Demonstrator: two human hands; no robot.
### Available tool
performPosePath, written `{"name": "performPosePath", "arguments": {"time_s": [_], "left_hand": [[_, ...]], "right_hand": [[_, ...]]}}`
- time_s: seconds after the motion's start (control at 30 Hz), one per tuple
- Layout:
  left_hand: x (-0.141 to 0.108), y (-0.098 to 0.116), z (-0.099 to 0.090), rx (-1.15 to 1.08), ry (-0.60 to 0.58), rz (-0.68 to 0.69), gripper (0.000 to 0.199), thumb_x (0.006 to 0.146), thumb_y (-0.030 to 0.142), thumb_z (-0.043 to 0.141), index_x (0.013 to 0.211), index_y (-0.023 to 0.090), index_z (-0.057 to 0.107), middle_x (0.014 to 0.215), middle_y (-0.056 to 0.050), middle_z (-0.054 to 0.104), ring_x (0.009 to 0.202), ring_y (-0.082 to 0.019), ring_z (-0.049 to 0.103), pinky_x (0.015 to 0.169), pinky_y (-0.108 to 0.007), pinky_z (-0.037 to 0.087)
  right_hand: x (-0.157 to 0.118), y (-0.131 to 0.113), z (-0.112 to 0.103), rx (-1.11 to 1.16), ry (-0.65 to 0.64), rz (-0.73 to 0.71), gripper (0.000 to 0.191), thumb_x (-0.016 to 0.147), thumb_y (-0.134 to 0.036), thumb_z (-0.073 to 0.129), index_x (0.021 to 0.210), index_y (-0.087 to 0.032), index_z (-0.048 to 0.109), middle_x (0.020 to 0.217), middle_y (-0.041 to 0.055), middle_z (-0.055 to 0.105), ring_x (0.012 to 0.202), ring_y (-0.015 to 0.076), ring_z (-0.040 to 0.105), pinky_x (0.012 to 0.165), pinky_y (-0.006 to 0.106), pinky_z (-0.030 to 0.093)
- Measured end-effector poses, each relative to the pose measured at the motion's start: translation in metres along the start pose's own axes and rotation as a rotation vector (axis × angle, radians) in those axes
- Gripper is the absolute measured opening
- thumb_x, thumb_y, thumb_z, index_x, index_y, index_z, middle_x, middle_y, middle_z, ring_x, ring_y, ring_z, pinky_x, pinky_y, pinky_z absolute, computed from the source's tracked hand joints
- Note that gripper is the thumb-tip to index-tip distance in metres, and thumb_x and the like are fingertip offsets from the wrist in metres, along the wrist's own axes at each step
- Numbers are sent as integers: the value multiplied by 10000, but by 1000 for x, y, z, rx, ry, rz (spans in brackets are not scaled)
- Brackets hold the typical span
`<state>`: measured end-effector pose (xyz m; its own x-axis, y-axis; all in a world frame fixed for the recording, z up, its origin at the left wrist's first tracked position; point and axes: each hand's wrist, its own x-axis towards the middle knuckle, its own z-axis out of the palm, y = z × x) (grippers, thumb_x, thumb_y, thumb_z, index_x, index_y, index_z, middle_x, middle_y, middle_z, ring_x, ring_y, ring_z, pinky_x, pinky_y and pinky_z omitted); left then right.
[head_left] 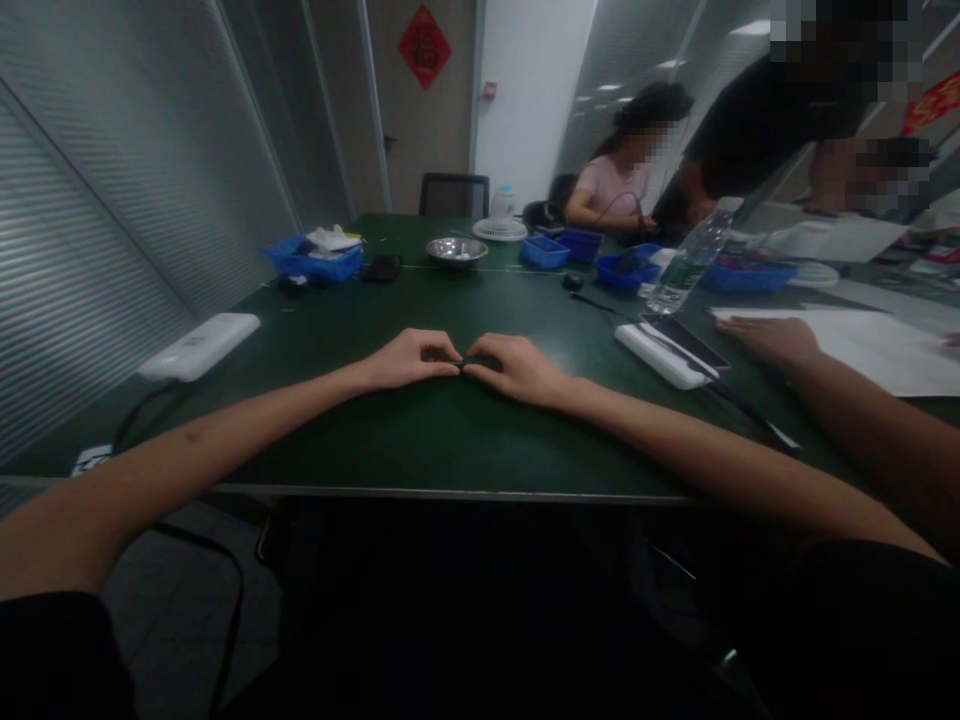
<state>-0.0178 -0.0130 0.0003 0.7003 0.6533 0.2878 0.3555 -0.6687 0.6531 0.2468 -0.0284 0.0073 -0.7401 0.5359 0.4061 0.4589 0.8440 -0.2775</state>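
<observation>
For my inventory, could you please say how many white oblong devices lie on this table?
2: one device left of the left hand, another device right of the right hand; more may be hidden.

Head-worn view; faces forward and down over green table [390,440].

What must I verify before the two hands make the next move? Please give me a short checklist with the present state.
1. Left hand is at the small dark piece: ok.
2. Right hand is at the same piece, from the other side: ok.
3. What the piece is, and which way it faces: cannot tell, too small and dark.
4. Metal bowl sits upright, beyond the hands: ok.
5. Co-worker's hand is apart from the right hand: ok.
</observation>
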Motion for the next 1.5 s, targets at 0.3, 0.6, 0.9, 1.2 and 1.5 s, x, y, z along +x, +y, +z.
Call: {"name": "performPosePath", "arguments": {"time_s": [0.3, 0.6, 0.9, 1.2, 1.5], "left_hand": [[0, 3, -2, 78, 3, 40, 318, 944, 397, 692, 1163, 173, 742, 1018, -79, 664, 834, -180, 590, 717, -289, 452], [-2, 1, -8, 52, -83, 40, 335, 956, 351, 665, 1240, 181, 720, 1056, -86, 658, 870, -183, 593, 734, -286, 458], [-2, -2, -6, 68, -89, 111, 276, 978, 317, 659, 1215, 201, 742, 1150, -99, 665, 945, -193, 633, 790, -295, 485], [-3, -2, -5, 114, -81, 106, 257, 985, 326, 653, 1188, 205, 753, 1144, -97, 658, 978, -210, 638, 817, -315, 495], [-3, 1, -2, 163, -66, 110, 249, 989, 326, 635, 1165, 197, 754, 1116, -95, 670, 987, -219, 644, 853, -331, 498]], "right_hand": [[-3, 0, 3, 45, 22, -17, 287, 1032, -411, 554, 1136, -173, 677, 1039, 94, 706, 890, 209, 647, 782, 314, 482], [-12, 10, -2, 14, 95, 29, 270, 1004, -408, 590, 1063, -168, 699, 976, 89, 717, 834, 209, 640, 744, 316, 471], [-14, 7, -3, 32, 40, -28, 274, 1010, -402, 580, 1076, -159, 690, 980, 89, 708, 836, 203, 648, 751, 314, 486], [-15, 7, -4, 37, 58, -37, 279, 1006, -409, 583, 1066, -159, 693, 969, 82, 711, 823, 194, 648, 744, 310, 488], [-15, 6, -5, 74, 66, -40, 287, 1004, -420, 591, 1062, -163, 703, 947, 74, 718, 799, 188, 646, 724, 304, 487]]}}
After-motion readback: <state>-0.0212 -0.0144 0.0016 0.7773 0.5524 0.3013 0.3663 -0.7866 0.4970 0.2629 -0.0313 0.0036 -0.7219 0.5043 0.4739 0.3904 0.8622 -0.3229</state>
